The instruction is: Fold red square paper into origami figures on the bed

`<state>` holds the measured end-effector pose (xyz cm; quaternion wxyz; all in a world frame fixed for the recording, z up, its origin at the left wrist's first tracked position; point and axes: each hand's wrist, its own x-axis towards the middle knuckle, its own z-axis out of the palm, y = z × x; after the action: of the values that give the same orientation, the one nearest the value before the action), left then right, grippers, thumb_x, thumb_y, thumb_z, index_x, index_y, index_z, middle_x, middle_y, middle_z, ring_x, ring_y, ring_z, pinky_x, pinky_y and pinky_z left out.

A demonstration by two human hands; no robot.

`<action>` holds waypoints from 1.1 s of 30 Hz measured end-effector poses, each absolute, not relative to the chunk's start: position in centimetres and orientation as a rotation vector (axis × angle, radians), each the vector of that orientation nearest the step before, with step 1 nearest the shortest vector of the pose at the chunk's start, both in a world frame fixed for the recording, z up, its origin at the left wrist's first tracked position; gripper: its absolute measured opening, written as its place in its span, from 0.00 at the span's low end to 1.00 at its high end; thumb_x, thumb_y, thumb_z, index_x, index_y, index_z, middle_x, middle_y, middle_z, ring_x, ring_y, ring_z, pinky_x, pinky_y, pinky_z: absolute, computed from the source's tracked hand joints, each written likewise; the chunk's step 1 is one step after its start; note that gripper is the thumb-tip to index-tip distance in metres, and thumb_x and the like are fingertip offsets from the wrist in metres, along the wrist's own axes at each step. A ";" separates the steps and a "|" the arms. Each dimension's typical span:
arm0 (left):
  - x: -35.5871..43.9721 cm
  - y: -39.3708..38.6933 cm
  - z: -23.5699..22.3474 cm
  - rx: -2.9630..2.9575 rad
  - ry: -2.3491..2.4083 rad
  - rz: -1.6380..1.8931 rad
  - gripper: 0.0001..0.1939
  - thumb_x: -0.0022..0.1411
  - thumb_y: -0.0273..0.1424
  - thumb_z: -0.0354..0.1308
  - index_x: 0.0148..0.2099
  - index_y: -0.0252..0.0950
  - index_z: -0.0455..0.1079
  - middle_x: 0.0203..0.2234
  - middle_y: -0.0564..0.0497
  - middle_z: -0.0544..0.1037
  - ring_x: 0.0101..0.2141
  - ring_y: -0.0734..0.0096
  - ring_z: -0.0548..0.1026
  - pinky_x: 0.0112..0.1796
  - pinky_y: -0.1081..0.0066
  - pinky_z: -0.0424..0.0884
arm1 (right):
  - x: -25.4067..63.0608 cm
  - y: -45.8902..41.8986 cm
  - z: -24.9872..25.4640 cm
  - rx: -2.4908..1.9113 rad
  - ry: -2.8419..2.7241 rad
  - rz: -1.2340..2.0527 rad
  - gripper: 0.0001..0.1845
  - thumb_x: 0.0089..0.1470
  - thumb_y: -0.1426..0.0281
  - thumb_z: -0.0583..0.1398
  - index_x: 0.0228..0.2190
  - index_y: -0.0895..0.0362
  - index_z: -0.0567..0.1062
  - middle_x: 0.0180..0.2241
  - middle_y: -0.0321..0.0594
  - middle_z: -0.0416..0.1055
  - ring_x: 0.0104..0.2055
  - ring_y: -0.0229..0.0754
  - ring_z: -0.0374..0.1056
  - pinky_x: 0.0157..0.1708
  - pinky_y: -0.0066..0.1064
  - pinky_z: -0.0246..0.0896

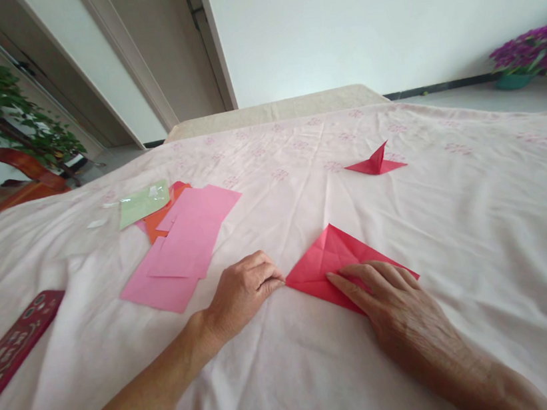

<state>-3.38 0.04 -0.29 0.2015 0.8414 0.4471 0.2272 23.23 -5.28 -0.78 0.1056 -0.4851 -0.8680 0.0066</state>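
**Steady at the Corner, Light on the Creases**

We have the red sheet (pixel 311 262) lying at the lower centre of the frame, turned like a diamond on the pale cloth (pixel 296 377), with creases showing across it. Our left hand (pixel 245 289) has thumb and fingertips pinched together at the sheet's left corner, seemingly on its very tip. Our right hand (pixel 402 309) is not gripping; its fingers are spread over the lower right part, pressing it down.

To do this well, we should let the right hand be the anchor and the left do the fine work. We would keep the pinch small, so that the tip stays sharp, and match edges before we press any crease. Then we would run a fingertip outward from the middle, firmly but slowly. The cloth is soft and wrinkled, so a hard push could drag the sheet askew or leave a blurred line; a smoother patch underneath would likely help.

We can leave the folded red piece (pixel 377 162), with its raised flap, at the upper right of centre, and the pink sheets (pixel 191 236) left of centre, well apart from our fingers.
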 end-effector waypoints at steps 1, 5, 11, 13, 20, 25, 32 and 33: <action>-3.4 0.1 -0.2 2.367 1.250 0.615 0.04 0.63 0.29 0.58 0.35 0.37 0.74 0.31 0.53 0.74 0.34 0.74 0.73 0.36 0.75 0.65 | 23.2 -5.3 -0.8 -1.427 -2.561 0.020 0.31 0.52 0.82 0.54 0.56 0.49 0.65 0.49 0.42 0.67 0.48 0.50 0.60 0.45 0.43 0.60; -3.2 0.4 0.5 2.405 1.263 0.529 0.04 0.63 0.28 0.58 0.35 0.38 0.74 0.31 0.53 0.75 0.35 0.74 0.73 0.36 0.74 0.65 | 23.2 -5.1 -0.9 -1.429 -2.558 -0.029 0.31 0.51 0.82 0.54 0.55 0.50 0.66 0.48 0.43 0.67 0.46 0.49 0.61 0.43 0.41 0.61; -2.7 0.7 1.7 2.370 1.342 0.384 0.03 0.60 0.27 0.60 0.34 0.39 0.74 0.30 0.55 0.74 0.34 0.73 0.73 0.35 0.75 0.64 | 23.2 -5.0 -0.7 -1.438 -2.559 -0.085 0.30 0.51 0.82 0.53 0.54 0.48 0.67 0.46 0.42 0.67 0.43 0.48 0.62 0.39 0.39 0.59; -2.6 0.7 1.9 2.354 1.367 0.367 0.03 0.60 0.28 0.61 0.34 0.40 0.74 0.30 0.56 0.74 0.34 0.74 0.73 0.35 0.75 0.64 | 23.2 -5.0 -0.6 -1.444 -2.569 -0.065 0.29 0.52 0.81 0.53 0.54 0.48 0.66 0.45 0.42 0.67 0.42 0.47 0.62 0.39 0.39 0.58; -2.4 0.5 1.5 2.331 1.420 0.377 0.01 0.59 0.30 0.63 0.34 0.41 0.75 0.31 0.56 0.76 0.35 0.72 0.73 0.36 0.74 0.63 | 23.3 -5.1 -0.5 -1.440 -2.575 -0.034 0.29 0.54 0.80 0.53 0.55 0.48 0.66 0.44 0.42 0.66 0.42 0.47 0.60 0.41 0.40 0.56; -2.2 0.5 1.6 2.301 1.460 0.368 0.03 0.58 0.32 0.64 0.32 0.40 0.75 0.29 0.56 0.76 0.33 0.72 0.72 0.33 0.74 0.62 | 23.2 -5.1 -0.5 -1.467 -2.566 -0.047 0.28 0.53 0.81 0.54 0.54 0.47 0.67 0.44 0.41 0.67 0.41 0.47 0.60 0.39 0.39 0.56; -1.9 0.6 1.6 2.281 1.505 0.350 0.04 0.57 0.33 0.64 0.31 0.39 0.74 0.28 0.56 0.75 0.32 0.72 0.72 0.32 0.74 0.60 | 23.2 -5.2 -0.4 -1.467 -2.559 -0.047 0.28 0.52 0.80 0.55 0.53 0.48 0.67 0.43 0.41 0.67 0.42 0.46 0.60 0.41 0.39 0.56; -1.9 0.6 1.6 2.281 1.505 0.349 0.04 0.57 0.33 0.64 0.31 0.39 0.74 0.28 0.56 0.75 0.32 0.72 0.71 0.32 0.74 0.60 | 23.2 -5.2 -0.4 -1.472 -2.557 -0.053 0.28 0.52 0.80 0.56 0.53 0.48 0.68 0.42 0.41 0.67 0.41 0.46 0.60 0.41 0.39 0.56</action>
<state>-1.89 0.62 1.62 0.1920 0.8126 0.5361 0.1243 23.18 -5.22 -0.42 0.0951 -0.4966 -0.8626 -0.0180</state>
